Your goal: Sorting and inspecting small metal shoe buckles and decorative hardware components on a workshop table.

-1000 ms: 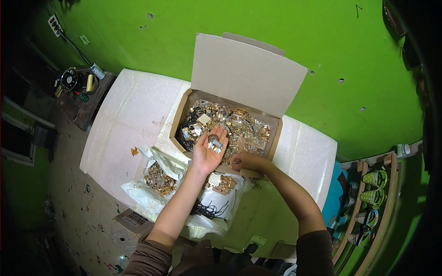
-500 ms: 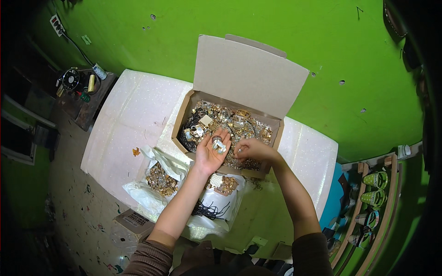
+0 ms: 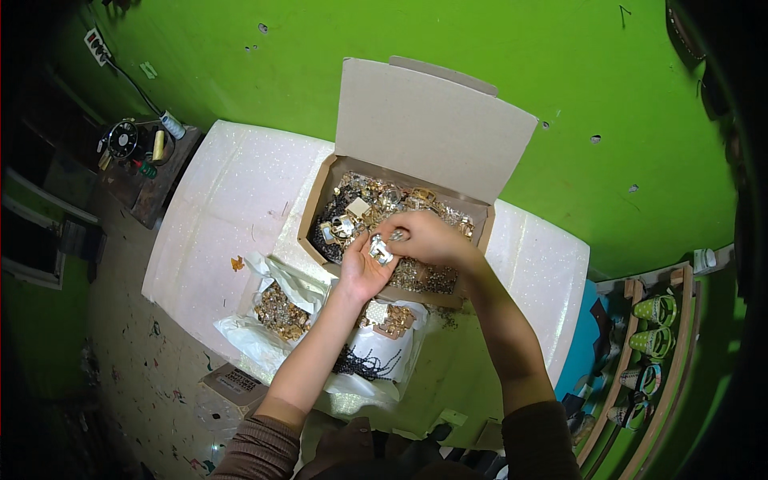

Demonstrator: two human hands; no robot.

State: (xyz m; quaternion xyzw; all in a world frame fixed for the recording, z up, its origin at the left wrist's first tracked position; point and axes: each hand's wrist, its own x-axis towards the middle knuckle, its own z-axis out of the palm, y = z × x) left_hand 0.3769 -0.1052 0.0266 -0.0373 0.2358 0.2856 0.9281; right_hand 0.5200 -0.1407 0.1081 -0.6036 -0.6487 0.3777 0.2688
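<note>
My left hand is palm up over the near edge of an open cardboard box. Shiny silver ornaments rest in that palm, cupped by the fingers. Just above them my right hand is bent, its fingertips pinched on a small silvery piece whose exact kind is too small to make out. Gold, silver and black trinkets and beads fill the box, with a cream square piece among them. The wrists partly hide the contents.
Left of my forearm, a paper-lined container holds gold bits. Beside it, another white-lined container holds black bead strands and gold pieces. The raised lid leans toward the green wall. Sandals hang on a rack at right.
My right hand has moved up and left from over the box's right part to the left palm, bringing a small silvery piece. The left hand has hardly moved.
</note>
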